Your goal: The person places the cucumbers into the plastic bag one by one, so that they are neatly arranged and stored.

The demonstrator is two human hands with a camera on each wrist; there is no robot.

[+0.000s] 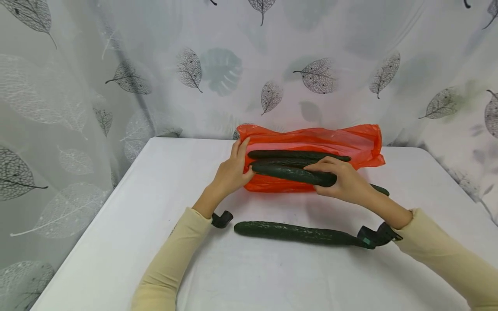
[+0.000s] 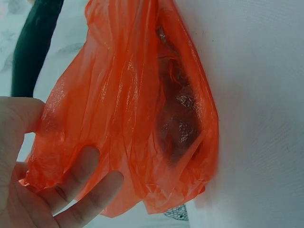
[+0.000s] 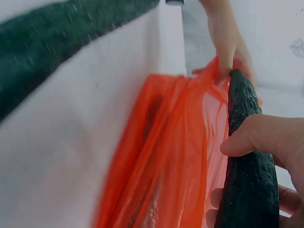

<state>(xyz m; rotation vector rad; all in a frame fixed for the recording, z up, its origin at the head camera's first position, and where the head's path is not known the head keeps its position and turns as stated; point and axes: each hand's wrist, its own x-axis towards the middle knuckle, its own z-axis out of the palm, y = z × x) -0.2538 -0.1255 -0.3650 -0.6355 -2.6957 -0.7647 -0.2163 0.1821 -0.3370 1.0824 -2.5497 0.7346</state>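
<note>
My right hand (image 1: 345,180) grips a long dark green cucumber (image 1: 285,172) near its right end, held over a red plastic bag (image 1: 311,137). In the right wrist view its thumb and fingers wrap the cucumber (image 3: 249,183). At the bag's left end, my left hand (image 1: 230,172) holds the bag edge between thumb and fingers. In the left wrist view the film of the bag (image 2: 123,109) spreads past those fingers (image 2: 92,199). The held cucumber's far tip is close to the left thumb. Behind it, more cucumbers (image 1: 297,154) lie at the bag's mouth, partly hidden.
One cucumber (image 1: 292,233) lies across the white table (image 1: 272,276) in front of the bag. Another cucumber's end (image 1: 380,190) shows beyond the right wrist. Black wrist devices (image 1: 377,234) sit under both forearms. A leaf-patterned curtain (image 1: 241,56) hangs behind the table.
</note>
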